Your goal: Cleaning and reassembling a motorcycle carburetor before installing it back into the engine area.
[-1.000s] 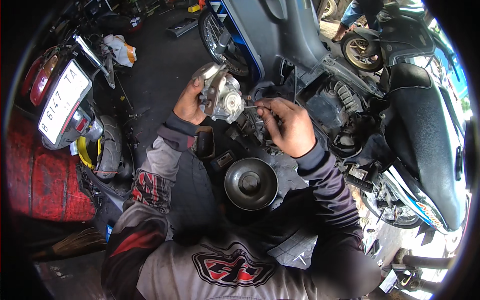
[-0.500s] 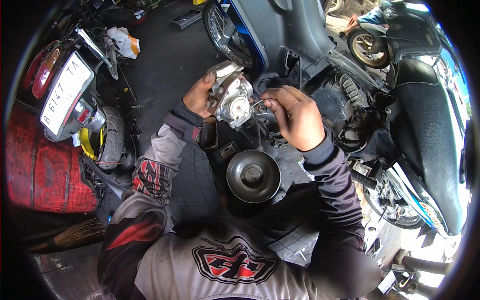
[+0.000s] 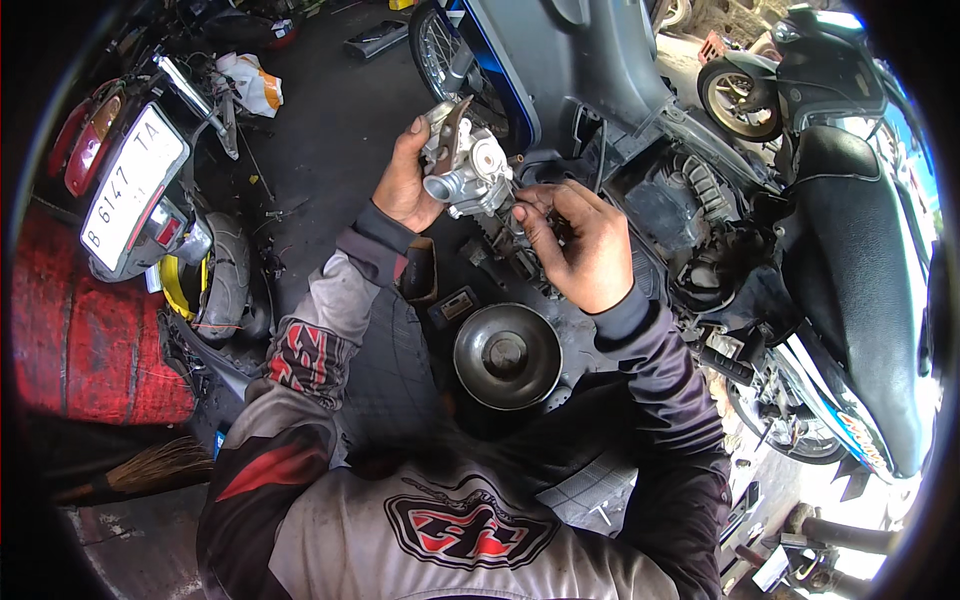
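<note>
**Hold and Handling Condition**

We locate the silver-grey, cast-metal carburettor-like body [image 3: 466, 160] in mid-air, between both hands and ahead of the round, dark metal bowl [image 3: 507, 392]. Beyond it stands the motorcycle with dark grey plastic bodywork and blue edging [image 3: 595, 70].

Left side: our bare left hand [image 3: 404, 185] has its grip closed around the near-left flank of the body, thumb raised along the side and palm beneath. The body is tilted, with its short silver metal tube [image 3: 442, 188] facing us.

Right side: our bare right hand [image 3: 588, 245] has its grip nearly closed, thumb and forefinger drawn together just beside the body's right edge. We cannot tell whether a slender piece lies between the fingertips.

Handling: we judge the casting stiff and moderately heavy for its bulk, and possibly slippery where oily. We take hold at the broad main casting, supporting it from below. We avoid bearing on the small copper-coloured nozzle [image 3: 516, 159], which we judge the more easily damaged part.
</note>
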{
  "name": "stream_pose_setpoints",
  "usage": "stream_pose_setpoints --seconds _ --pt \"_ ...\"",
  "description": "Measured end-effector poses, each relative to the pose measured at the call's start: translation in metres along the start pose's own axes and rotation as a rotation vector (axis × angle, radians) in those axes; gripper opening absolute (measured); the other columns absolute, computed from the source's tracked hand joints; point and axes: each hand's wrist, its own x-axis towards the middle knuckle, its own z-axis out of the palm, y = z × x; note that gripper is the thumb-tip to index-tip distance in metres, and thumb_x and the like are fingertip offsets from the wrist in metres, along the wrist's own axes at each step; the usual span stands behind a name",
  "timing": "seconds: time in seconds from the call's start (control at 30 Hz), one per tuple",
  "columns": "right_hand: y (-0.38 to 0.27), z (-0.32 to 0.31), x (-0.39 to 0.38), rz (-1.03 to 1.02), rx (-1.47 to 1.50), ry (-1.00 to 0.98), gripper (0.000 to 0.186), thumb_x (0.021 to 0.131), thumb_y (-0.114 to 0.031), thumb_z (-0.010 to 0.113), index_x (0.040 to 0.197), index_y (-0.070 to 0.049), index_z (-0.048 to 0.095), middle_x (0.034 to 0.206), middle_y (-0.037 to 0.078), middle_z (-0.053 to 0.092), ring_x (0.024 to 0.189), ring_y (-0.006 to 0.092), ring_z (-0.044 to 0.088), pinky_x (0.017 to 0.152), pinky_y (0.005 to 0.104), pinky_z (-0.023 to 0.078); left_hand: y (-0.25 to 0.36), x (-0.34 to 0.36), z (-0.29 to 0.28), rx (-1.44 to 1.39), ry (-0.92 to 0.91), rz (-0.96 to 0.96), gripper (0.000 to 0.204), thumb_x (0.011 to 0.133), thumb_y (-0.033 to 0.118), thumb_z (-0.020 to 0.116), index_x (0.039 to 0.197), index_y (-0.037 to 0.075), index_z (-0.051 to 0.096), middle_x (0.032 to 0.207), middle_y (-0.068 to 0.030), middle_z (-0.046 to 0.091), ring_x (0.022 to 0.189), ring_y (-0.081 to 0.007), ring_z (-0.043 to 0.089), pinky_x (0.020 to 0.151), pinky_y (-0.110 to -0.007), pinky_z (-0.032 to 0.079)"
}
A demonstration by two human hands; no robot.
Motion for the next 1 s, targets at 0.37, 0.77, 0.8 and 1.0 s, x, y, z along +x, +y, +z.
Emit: stream_pose_setpoints --seconds 0.37,0.77,0.8,1.0 --pt "0.002 0.02 0.0 0.179 0.061 0.056 0.035 0.084 -0.008 0.078 0.116 -0.001 0.064 0.073 0.009 0.068 0.064 0.0203 0.069 0.06 0.0309 0.052 -0.001 -0.003 0.009 0.03 0.036 0.037 0.054 0.103 0.043 0.053 0.14 0.004 0.05 0.123 -0.0151 0.065 0.113 -0.0249 0.066 0.098 -0.041 0.055" --pt "0.014 -0.009 0.006 0.019 0.061 -0.189 0.028 0.082 -0.008 0.08 0.105 0.0 0.067 0.094 0.016 0.073 0.082 0.0284 0.073 0.072 0.035 0.057 0.02 -0.006 -0.001 -0.074 0.044 -0.051 0.061 0.103 0.056 0.043 0.128 0.003 0.059 0.108 -0.013 0.069 0.097 -0.0297 0.071 0.085 -0.049 0.06" --pt "0.013 -0.015 0.007 0.032 0.076 -0.186 0.024 0.083 -0.009 0.08 0.101 0.0 0.068 0.096 0.017 0.073 0.083 0.0294 0.074 0.072 0.0351 0.056 0.017 -0.009 -0.005 -0.099 0.083 -0.137 0.06 0.103 0.054 0.043 0.125 0.0 0.06 0.105 -0.0155 0.07 0.093 -0.0306 0.072 0.082 -0.048 0.061" --pt "0.016 -0.044 0.012 0.023 -0.02 -0.301 0.032 0.08 -0.013 0.083 0.107 -0.002 0.069 0.088 0.012 0.072 0.081 0.0288 0.071 0.071 0.0338 0.055 0.002 -0.019 0.008 0.127 0.072 -0.461 0.055 0.104 0.042 0.045 0.122 -0.007 0.061 0.103 -0.0186 0.072 0.086 -0.0258 0.074 0.077 -0.037 0.062"
